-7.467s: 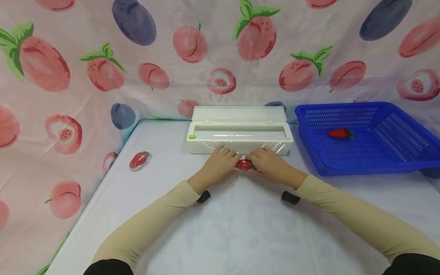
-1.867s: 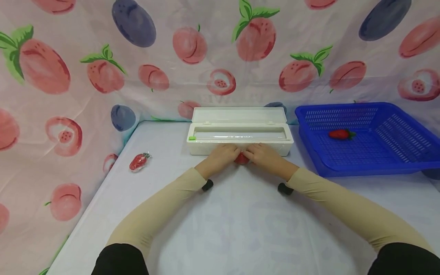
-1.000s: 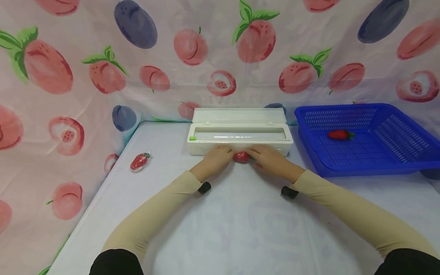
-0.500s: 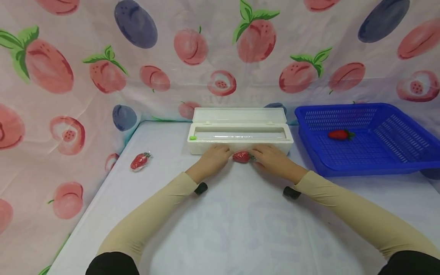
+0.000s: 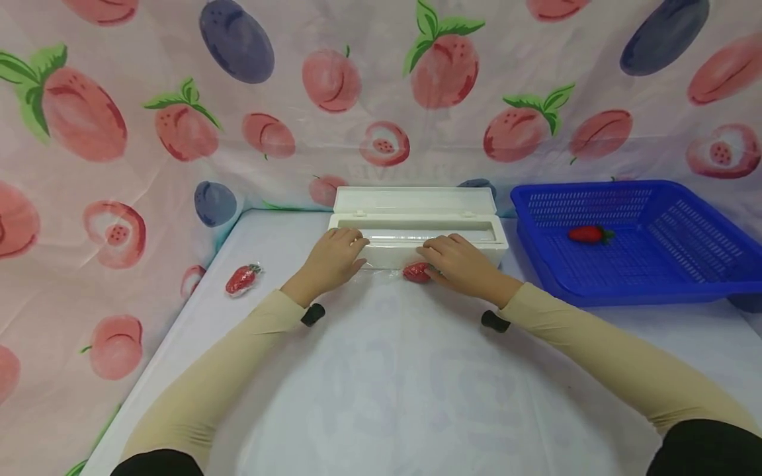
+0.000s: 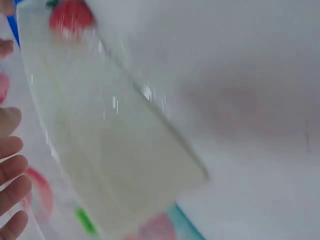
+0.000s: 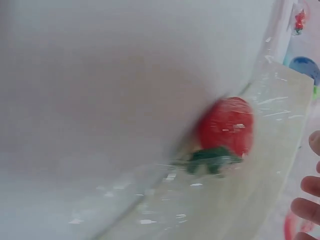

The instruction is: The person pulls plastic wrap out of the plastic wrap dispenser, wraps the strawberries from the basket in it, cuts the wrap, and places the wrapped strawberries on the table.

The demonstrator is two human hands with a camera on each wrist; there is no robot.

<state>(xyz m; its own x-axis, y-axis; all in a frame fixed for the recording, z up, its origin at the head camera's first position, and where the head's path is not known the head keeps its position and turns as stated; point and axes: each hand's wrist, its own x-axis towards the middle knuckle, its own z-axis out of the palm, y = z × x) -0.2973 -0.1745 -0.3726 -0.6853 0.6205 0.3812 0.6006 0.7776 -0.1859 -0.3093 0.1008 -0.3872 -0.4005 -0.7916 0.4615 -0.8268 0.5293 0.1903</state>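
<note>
Left hand (image 5: 329,259) held at left front of white box (image 5: 489,254), fingers parted, released. Right hand (image 5: 460,264) held over box's front edge beside red strawberry (image 5: 416,272), fingers loosely bent and parted, also released; whether strawberry is touched by thumb cannot be told. Strawberry set against box front, covered by clear film (image 7: 272,97). Film roll (image 5: 411,235) seated in box, lid (image 5: 415,199) raised. Wrapped strawberry (image 5: 241,280) placed at left on white table (image 5: 381,377). Another strawberry (image 5: 586,234) held in blue basket (image 5: 655,296) at right.
</note>
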